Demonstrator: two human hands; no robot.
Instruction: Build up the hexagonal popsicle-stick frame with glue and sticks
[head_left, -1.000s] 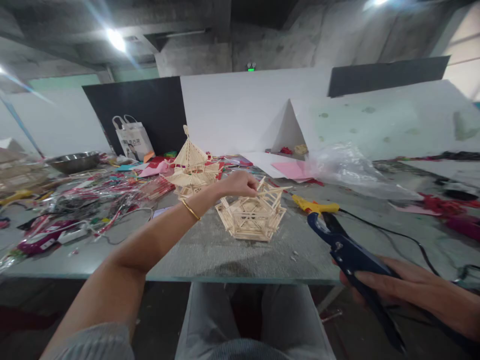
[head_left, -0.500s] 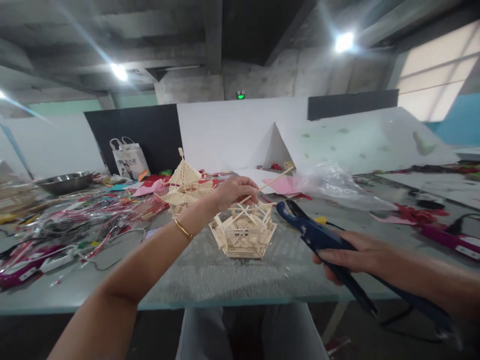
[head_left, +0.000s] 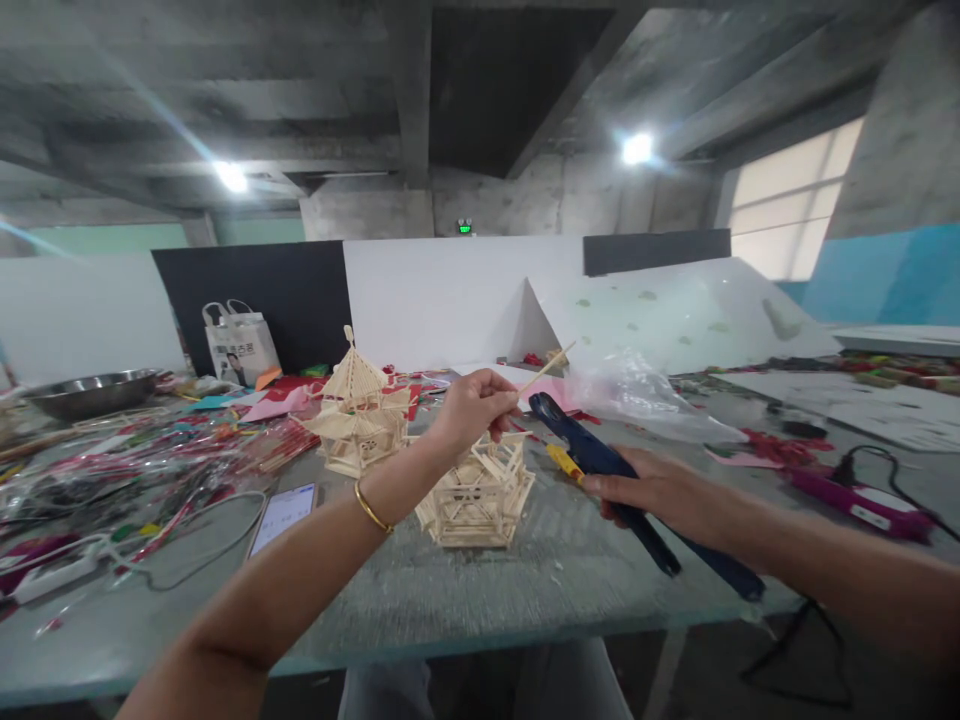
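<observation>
A thin wooden stick is pinched in the fingers of my left hand, pointing up and to the right. Below that hand stands a small hexagonal framework of wooden sticks, partly hidden by my wrist. My right hand grips a dark blue corded hand tool with two long arms; its exact kind is unclear. The tool's front end is close to the stick, and whether they touch I cannot tell. A yellow piece shows beside the tool. Left of my hand stands a stick-built pagoda model with a pointed roof.
Plastic-wrapped materials cover the table's left side, with a phone and a white cable nearby. A metal bowl stands far left. Clear plastic lies behind the tool; a purple power strip lies right.
The tool in my right hand has swung so its front end is nearer the stick and my left hand. My left hand still holds the stick. The view has shifted, showing the phone.
</observation>
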